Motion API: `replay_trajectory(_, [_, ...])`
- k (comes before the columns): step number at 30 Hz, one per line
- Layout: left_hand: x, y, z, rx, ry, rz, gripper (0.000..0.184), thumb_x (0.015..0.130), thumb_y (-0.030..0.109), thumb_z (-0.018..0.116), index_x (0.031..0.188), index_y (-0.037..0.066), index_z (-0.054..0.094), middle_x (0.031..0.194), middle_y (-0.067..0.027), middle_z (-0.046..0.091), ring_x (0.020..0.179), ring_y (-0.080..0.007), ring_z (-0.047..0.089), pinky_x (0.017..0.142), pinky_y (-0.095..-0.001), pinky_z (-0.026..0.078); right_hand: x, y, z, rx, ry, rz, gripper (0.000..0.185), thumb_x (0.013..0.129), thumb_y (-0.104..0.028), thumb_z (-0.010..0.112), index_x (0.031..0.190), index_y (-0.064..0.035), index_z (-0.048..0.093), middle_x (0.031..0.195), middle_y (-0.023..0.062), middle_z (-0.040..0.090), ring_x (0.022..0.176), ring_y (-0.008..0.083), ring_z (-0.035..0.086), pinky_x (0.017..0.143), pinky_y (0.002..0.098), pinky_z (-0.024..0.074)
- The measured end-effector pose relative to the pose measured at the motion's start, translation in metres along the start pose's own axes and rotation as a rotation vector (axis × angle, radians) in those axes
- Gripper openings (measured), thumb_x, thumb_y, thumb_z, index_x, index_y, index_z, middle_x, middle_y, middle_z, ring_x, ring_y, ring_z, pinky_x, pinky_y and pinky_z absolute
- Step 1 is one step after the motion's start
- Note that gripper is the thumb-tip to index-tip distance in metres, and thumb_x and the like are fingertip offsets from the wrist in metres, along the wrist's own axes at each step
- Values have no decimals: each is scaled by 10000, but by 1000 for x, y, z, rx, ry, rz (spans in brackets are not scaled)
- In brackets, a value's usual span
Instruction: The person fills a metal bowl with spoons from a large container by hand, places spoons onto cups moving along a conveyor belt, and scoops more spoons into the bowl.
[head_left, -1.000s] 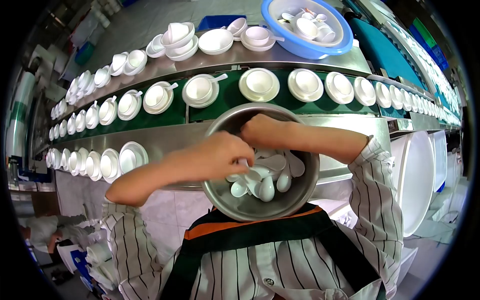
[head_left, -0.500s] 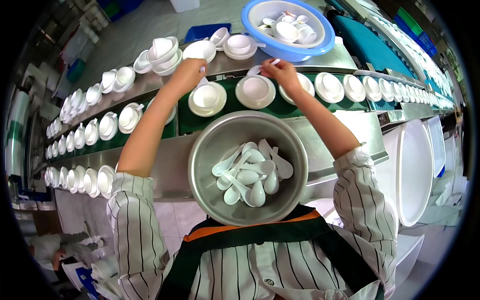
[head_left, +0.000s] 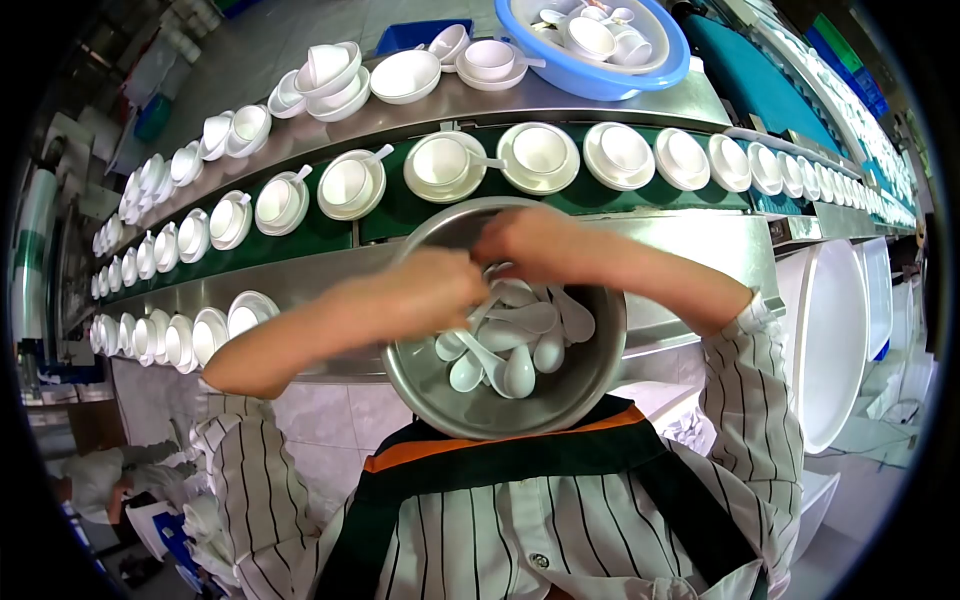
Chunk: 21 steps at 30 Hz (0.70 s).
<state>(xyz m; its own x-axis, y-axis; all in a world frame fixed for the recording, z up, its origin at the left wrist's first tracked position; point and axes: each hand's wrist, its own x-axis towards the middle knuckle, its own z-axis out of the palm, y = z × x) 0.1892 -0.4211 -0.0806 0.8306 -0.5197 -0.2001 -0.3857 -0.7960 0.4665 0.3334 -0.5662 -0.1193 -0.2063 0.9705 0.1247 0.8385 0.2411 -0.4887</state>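
Both my hands are over a steel bowl (head_left: 410,385) of white spoons (head_left: 518,372), held close to my body. My left hand (head_left: 445,285) is smeared by motion at the bowl's left side, its fingers unclear. My right hand (head_left: 522,245) reaches in from the far right rim, fingers curled down among the spoon handles; what they grip is hidden. Beyond the bowl, a green conveyor belt (head_left: 395,222) carries stacked white bowl-and-plate sets. The two nearest on the left, one set (head_left: 347,187) and another set (head_left: 440,165), each bear a spoon. The set (head_left: 538,155) to their right shows none.
A steel ledge (head_left: 420,105) behind the belt holds more white bowls (head_left: 405,77) and a blue basin (head_left: 610,85) of dishes. More stacked sets (head_left: 210,335) line the near left ledge. A large white tub (head_left: 835,350) stands at right. Another person (head_left: 105,485) is at lower left.
Both hands have come back from the belt, where each held a spoon at a set, to the steel bowl. Those spoons now rest on the sets, which have shifted left.
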Motion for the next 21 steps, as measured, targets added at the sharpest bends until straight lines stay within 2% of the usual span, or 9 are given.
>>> replay_trajectory(1, [0, 3, 17, 75, -143, -6, 207, 647, 159, 728, 786, 37, 636, 770, -128, 611, 790, -308, 590, 725, -410, 462, 4, -8, 14, -55, -104, 16, 224, 684, -175, 695, 887, -95, 642, 861, 78, 605, 918, 267, 576, 756, 378, 496])
replay_trajectory(4, [-5, 2, 36, 11, -208, 27, 191, 682, 155, 707, 791, 25, 620, 730, -135, 615, 723, -328, 599, 682, -418, 462, 9, -8, 32, -56, -205, -36, 238, 688, -220, 720, 897, -119, 671, 890, 84, 643, 887, 267, 609, 765, 387, 504])
replay_trajectory(7, [-16, 8, 22, -289, -200, -170, 140, 730, 127, 671, 812, 29, 614, 728, -115, 623, 695, -272, 610, 654, -369, 466, 5, -12, -2, 220, -206, 276, 218, 710, -191, 705, 907, -103, 669, 863, 98, 662, 828, 255, 636, 757, 373, 501])
replay_trajectory(10, [-28, 7, -3, -515, 22, -283, 102, 765, 99, 635, 849, 45, 613, 709, -84, 607, 665, -175, 596, 645, -296, 457, -1, -1, -44, 396, 192, 213, 177, 768, -60, 655, 944, -59, 658, 876, 109, 673, 788, 206, 657, 720, 318, 503])
replay_trajectory(11, [-31, 8, -17, -536, 54, -351, 109, 778, 93, 637, 875, 48, 620, 711, -42, 592, 687, -94, 566, 651, -255, 445, 4, 3, -54, 391, 339, 322, 166, 783, -27, 640, 948, -48, 652, 875, 107, 676, 768, 192, 651, 701, 301, 502])
replay_trajectory(12, [-33, 6, -24, -592, 143, -360, 106, 780, 93, 639, 873, 46, 623, 726, -31, 596, 703, -88, 566, 661, -252, 446, 9, 16, -60, 346, 453, 368, 155, 828, -46, 625, 982, -45, 648, 835, 61, 679, 731, 134, 637, 681, 264, 509])
replay_trajectory(14, [-34, 1, -33, -697, 319, -373, 102, 784, 95, 643, 869, 41, 627, 756, -9, 602, 735, -76, 566, 680, -246, 449, 24, 54, -60, 18, 665, 344, 138, 837, -67, 608, 965, -40, 651, 817, 95, 681, 684, 173, 651, 641, 280, 516])
replay_trajectory(16, [-31, -5, -38, -761, 444, -377, 89, 792, 92, 642, 859, 34, 630, 813, 12, 616, 771, -75, 568, 720, -239, 456, 41, 95, -44, -18, 731, 346, 137, 786, -90, 634, 919, -74, 665, 796, 149, 661, 657, 298, 631, 613, 366, 500])
replay_trajectory(21, [-35, -28, -46, -988, 780, -291, 126, 846, 70, 597, 966, 34, 584, 900, -65, 651, 804, -110, 599, 754, -255, 484, 50, 144, 18, -73, 535, 253, 140, 775, -156, 646, 893, -83, 668, 804, 116, 652, 770, 318, 626, 722, 397, 501])
